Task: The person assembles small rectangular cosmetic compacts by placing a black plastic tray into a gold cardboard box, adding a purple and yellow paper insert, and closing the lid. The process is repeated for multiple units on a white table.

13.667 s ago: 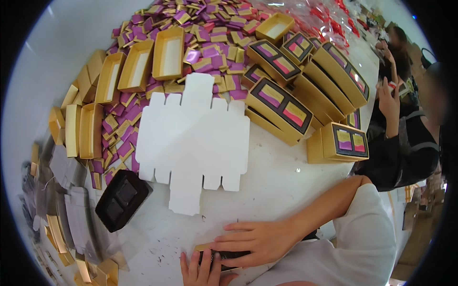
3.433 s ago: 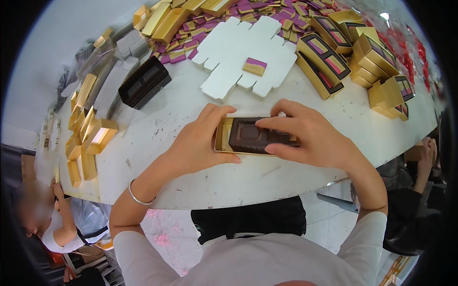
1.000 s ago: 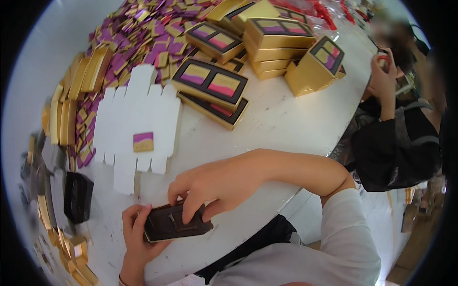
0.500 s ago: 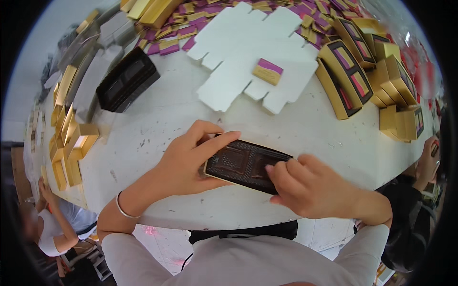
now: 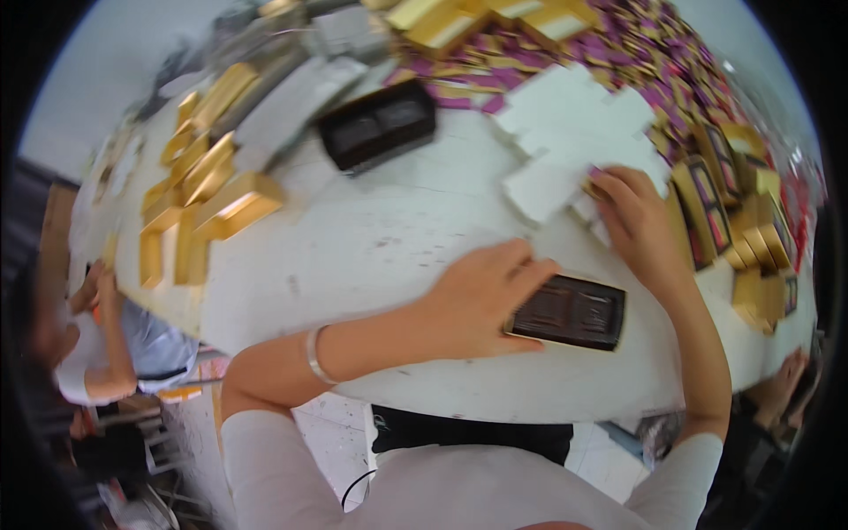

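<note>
My left hand (image 5: 473, 305) grips the left end of a gold-edged box with a dark brown plastic tray (image 5: 579, 311) in it. The tray's two visible recesses hold nothing. Over the flat white cardboard blanks (image 5: 552, 181), my right hand (image 5: 640, 216) has its fingers closed on a small purple-and-gold packet (image 5: 592, 184), mostly hidden by the fingers. Beyond my left hand a stack of dark plastic trays (image 5: 378, 125) stands on the table.
Empty gold boxes (image 5: 238, 208) stand at the left. Filled gold boxes (image 5: 707, 221) are at the right. A heap of purple-and-gold packets (image 5: 654, 49) spreads along the back. Other people's hands show at the left edge (image 5: 99, 287) and right edge (image 5: 777, 389).
My right hand has left the tray and reached up to the white blanks, closing on the small packet there. My left hand still holds the box. The whole view has shifted.
</note>
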Action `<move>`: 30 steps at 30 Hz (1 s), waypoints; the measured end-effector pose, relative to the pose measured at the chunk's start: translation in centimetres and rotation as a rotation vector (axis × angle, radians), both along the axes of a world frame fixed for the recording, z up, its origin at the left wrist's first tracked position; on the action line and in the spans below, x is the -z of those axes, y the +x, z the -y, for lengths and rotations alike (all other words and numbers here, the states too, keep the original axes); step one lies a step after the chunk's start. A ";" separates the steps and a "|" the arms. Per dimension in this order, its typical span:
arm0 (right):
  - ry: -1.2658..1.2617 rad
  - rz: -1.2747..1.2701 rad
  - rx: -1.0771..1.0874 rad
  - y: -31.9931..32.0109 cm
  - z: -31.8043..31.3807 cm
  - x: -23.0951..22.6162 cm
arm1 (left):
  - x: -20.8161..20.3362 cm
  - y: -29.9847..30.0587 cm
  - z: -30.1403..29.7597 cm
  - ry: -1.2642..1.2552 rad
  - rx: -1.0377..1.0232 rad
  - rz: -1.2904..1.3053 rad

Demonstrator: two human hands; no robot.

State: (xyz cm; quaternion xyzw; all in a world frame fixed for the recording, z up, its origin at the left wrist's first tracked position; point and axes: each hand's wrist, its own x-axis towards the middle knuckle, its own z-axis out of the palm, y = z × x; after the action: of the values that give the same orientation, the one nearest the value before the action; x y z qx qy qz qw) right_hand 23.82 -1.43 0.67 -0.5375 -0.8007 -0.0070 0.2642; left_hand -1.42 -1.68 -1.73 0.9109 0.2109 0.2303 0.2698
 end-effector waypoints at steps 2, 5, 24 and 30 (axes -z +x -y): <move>-0.024 -0.060 0.058 0.2 0.6 0.0 | -0.2 0.1 0.5 0.070 0.019 0.055; -0.099 -0.257 0.117 -1.6 2.6 -2.7 | 0.0 0.2 0.6 0.063 0.065 0.027; -0.004 0.176 -0.215 -6.6 9.6 -2.6 | 0.3 0.9 0.7 0.102 -0.106 0.077; -0.114 0.054 -0.077 -6.6 8.3 -1.7 | 0.3 0.7 0.8 0.087 -0.080 0.091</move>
State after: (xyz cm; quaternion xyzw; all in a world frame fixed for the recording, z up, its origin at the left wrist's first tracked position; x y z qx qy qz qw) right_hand 17.19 -9.75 2.37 -0.5202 -0.8267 0.0341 0.2115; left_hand -0.69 -2.48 -2.01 0.9012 0.2244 0.2908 0.2301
